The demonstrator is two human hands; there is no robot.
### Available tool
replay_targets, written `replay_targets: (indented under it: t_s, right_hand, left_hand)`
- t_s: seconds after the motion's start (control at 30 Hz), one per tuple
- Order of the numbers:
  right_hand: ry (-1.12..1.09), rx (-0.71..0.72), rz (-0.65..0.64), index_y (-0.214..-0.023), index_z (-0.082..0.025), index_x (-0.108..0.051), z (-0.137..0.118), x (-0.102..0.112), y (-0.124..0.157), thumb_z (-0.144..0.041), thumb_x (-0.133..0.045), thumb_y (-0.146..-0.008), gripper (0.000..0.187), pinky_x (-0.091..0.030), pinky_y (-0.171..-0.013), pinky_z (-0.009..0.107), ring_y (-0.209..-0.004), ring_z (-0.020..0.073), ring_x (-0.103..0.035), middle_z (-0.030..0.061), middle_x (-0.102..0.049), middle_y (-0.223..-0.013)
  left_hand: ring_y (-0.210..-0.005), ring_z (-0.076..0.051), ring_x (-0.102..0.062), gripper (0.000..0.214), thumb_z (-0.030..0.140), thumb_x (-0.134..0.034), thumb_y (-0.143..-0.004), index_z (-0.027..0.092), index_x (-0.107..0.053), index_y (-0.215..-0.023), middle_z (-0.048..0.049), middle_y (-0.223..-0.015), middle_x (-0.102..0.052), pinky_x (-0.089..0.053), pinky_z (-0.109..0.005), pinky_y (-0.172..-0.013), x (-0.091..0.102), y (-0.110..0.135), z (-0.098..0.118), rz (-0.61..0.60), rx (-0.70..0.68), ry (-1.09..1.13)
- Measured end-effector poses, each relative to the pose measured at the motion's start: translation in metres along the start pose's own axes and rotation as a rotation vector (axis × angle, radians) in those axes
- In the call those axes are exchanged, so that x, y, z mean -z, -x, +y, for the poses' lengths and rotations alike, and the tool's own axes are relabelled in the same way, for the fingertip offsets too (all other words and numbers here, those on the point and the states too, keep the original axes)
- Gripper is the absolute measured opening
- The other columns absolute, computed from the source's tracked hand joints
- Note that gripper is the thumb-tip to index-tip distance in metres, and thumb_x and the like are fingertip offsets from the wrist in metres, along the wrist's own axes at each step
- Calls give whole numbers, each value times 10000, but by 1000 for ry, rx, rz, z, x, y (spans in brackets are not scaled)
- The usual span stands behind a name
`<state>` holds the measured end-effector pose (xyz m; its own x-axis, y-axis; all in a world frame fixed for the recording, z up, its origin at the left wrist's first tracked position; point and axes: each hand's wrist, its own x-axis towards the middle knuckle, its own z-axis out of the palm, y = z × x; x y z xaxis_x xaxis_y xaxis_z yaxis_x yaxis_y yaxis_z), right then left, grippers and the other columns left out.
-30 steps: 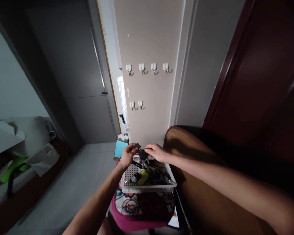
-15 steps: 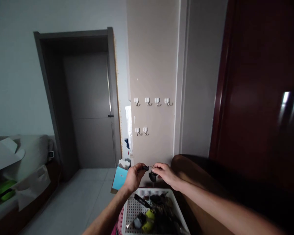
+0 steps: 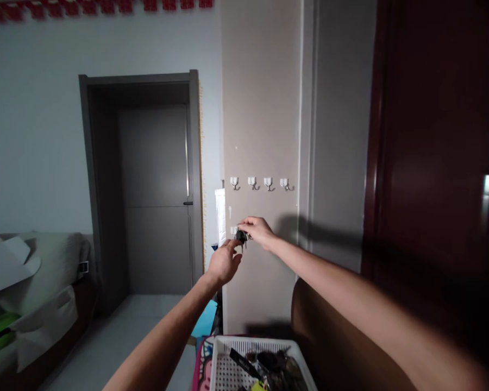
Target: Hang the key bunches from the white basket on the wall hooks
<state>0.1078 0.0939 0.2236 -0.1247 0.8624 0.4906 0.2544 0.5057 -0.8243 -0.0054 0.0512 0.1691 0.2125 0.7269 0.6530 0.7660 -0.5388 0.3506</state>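
My right hand pinches the top of a small bunch of keys with a dark fob, held up against the beige wall panel. Thin metal pieces dangle below it. My left hand is at the lower left of the bunch, its fingertips closed on the dark part. Just behind the keys is a white wall hook of the lower row, partly covered by the keys and fingers. Whether the key ring touches the hook I cannot tell.
Several white hooks form an upper row. Below my hands stands a white perforated basket with a black strap and dark items. A brown rounded chair back is at right, a blue box at left.
Both hands have risen from above the basket to the lower hooks, carrying the keys. The camera view has tilted up, and the basket sits lower in it.
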Motion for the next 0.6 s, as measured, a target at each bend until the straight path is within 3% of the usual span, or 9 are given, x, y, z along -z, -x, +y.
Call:
replay_targets:
  t_s: [0.17,0.33,0.6]
  right_hand:
    - [15,-2,66,-587,-139,-540,-26,0,-48,-164,-525,-536,59,-371,-410,188,-411,59,-448,-18,-530,-507]
    - [7,-10,215,-642,-124,-557,-43,0,-88,-147,-511,-582,79,-410,-427,183,-432,62,-483,17,-568,-581]
    - [182,19,357,-677,-92,-564,-24,-2,-134,-167,-503,-612,117,-428,-496,233,-538,109,-534,60,-578,-644]
  left_hand:
    - [-740,-113,-511,338,156,-432,-635,194,-405,-970,-31,-973,-476,-397,-219,-651,15,-30,-3,28,69,-79]
    - [-767,-126,-508,332,186,-429,-651,196,-401,-981,-36,-996,-461,-395,-227,-665,24,-49,-6,29,79,-123]
    - [-772,-128,-504,326,195,-430,-653,187,-408,-978,-42,-994,-459,-387,-224,-671,13,-52,-20,-7,85,-103]
